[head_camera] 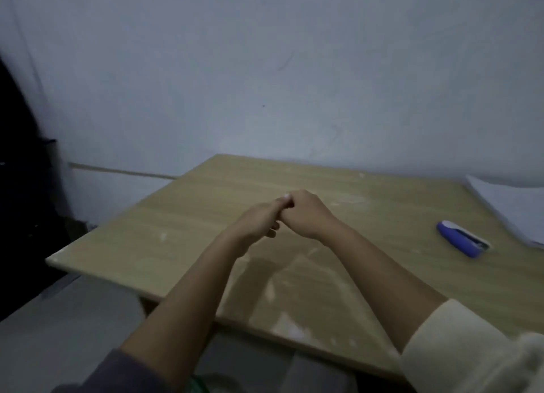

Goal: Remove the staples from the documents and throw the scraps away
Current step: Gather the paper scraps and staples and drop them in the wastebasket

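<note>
Together the left hand (255, 220) and right hand (306, 213) touch, grip unclear; one stapler (461, 239), one paper stack (513, 207).

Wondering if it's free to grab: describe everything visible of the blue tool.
The blue tool is small, oblong and plastic-looking: violet-blue body, white strip on top, a metal-looking bit at its nearer end. It lies flat on the wooden table, right of the right hand, short of the papers, apart from both. Only the table touches it.

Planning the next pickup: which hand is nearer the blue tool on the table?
Right. The right hand is left of the blue tool; the left hand touches the right hand from farther left.
</note>
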